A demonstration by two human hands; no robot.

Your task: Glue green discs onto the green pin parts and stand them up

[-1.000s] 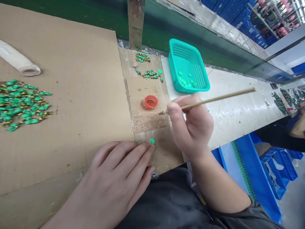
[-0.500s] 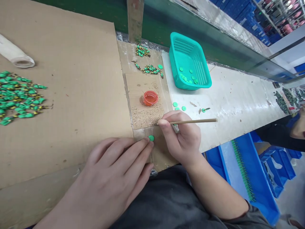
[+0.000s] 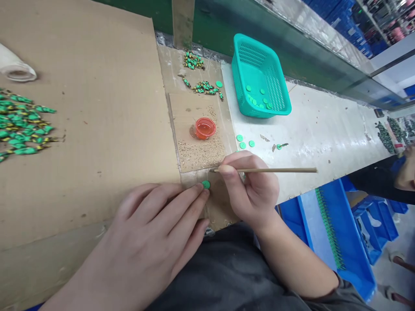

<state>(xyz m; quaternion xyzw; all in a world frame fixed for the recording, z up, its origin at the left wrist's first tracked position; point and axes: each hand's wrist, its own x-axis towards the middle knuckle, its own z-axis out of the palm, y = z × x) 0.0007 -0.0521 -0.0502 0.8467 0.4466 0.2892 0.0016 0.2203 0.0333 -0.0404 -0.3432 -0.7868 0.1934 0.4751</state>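
My left hand lies on the cardboard, fingers stretched out, its fingertips touching the edge of a green button. In a pinch, my right hand holds a thin wooden stick, whose tip points left, just above and right of that button. Behind the hands a small red cup of liquid stands on a cardboard piece strewn with tiny specks. A few loose green buttons lie on the white surface beyond my right hand.
A teal basket with several green buttons stands at the back. Green and yellow knotted pieces are piled at the far left and back. Blue trays are at the lower right. Another person's arm shows at the right edge.
The stick in my right hand has moved slightly right, and its tip has left the speckled cardboard edge, closer to the button. My left hand stays by the button. The view has shifted slightly.
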